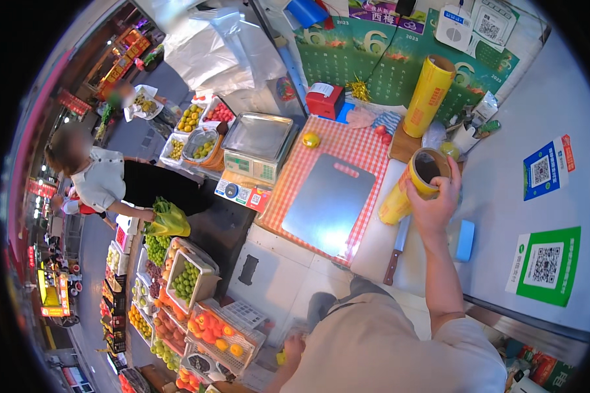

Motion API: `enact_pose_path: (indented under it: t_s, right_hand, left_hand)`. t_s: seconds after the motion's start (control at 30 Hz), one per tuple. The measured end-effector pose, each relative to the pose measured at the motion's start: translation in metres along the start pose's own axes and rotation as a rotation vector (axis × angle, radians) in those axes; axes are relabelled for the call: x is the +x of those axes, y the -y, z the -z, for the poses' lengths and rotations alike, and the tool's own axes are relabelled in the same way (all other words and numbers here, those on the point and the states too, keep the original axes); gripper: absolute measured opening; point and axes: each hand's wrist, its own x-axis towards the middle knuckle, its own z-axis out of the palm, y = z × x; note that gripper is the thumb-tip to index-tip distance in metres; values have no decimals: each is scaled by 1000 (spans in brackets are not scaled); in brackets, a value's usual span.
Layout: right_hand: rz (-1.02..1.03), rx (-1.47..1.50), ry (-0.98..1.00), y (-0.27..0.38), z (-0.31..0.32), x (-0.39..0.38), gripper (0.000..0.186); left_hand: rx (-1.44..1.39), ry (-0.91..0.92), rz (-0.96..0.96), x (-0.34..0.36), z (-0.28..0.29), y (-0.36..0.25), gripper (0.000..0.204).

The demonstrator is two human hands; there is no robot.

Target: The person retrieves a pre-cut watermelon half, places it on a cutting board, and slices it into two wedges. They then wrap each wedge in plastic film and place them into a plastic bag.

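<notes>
My right hand [439,196] grips the upper end of a yellow roll of plastic film [398,202], which leans at the counter's right side. Below the roll lie a knife [396,252] with a wooden handle and a pale blue block [464,241]. To their left a metal board [321,213] rests on a red checked mat [367,144], with a yellow fruit [311,139] at its upper corner. My left hand [294,347] hangs low beside my body, fingers curled near a small yellow item; what it holds is unclear.
A second yellow roll [429,95] stands at the back. A scale [252,147] sits on the left. Fruit crates [193,285] line the stall's front. A person [101,180] outside holds a yellow-green bag [167,219]; another person stands farther back. A side panel [498,196] bounds the right.
</notes>
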Motion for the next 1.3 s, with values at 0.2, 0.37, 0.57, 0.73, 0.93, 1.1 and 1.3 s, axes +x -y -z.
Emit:
enact_pose_path:
  t_s: [0.2,0.37,0.57,0.73,0.93,1.1,1.3]
  right_hand:
    - [15,70,-106,-11,2,40,43]
    - [18,-36,-209,-25,-16,91,40]
    - [65,-151,-181,-71,-80,144,38]
    - [100,-282,-136,-105,-111,154,38]
    - [-1,-326,-83,-121,-108,164,37]
    - [66,-365,-78,-125,-106,166,40]
    - [17,-347,-39,-131,-97,167,44]
  left_hand:
    - [-853,-145,497,103,87,-124,27]
    - [-490,-72,142,219,151,-202,34]
    - [-135,-143,-247,361,207,-282,32]
    - [76,-228,-386,426,240,-348,44]
    - [330,-343,-581,488,250,-404,71]
    - [457,-200,-685,543,243,-430,69]
    - [476,-162,-501,547,224,-469,53]
